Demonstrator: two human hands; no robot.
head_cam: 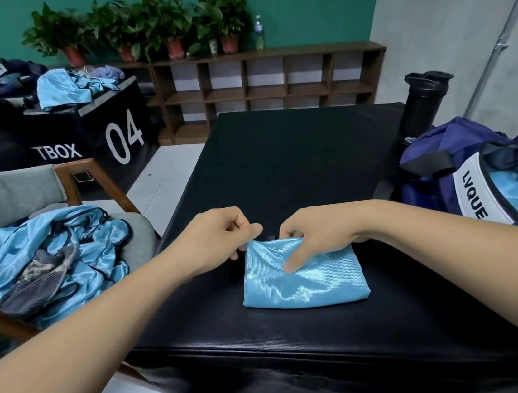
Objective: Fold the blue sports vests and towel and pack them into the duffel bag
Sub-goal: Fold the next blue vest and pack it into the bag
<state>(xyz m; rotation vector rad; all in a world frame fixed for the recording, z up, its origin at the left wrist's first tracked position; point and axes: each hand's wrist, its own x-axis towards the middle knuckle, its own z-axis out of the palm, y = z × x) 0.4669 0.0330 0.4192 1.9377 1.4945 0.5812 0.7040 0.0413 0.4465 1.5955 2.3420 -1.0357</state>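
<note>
Folded vest (303, 272) laid flat on black padded block (280, 167), toward near edge, about mid-width. Far left corner pinched between thumb and fingertips of left hand (220, 233). Far edge gripped by right hand (314, 232): fingers curled over edge, thumb pressed on cloth. Near and side edges of vest left free. Wide bare stretch of block seen beyond hands. Duffel bag (434, 148) seen open at right of block, blue cloth inside. Unfolded vests (44, 242) and grey cloth (39, 282) heaped on chair (99, 183) at left.
</note>
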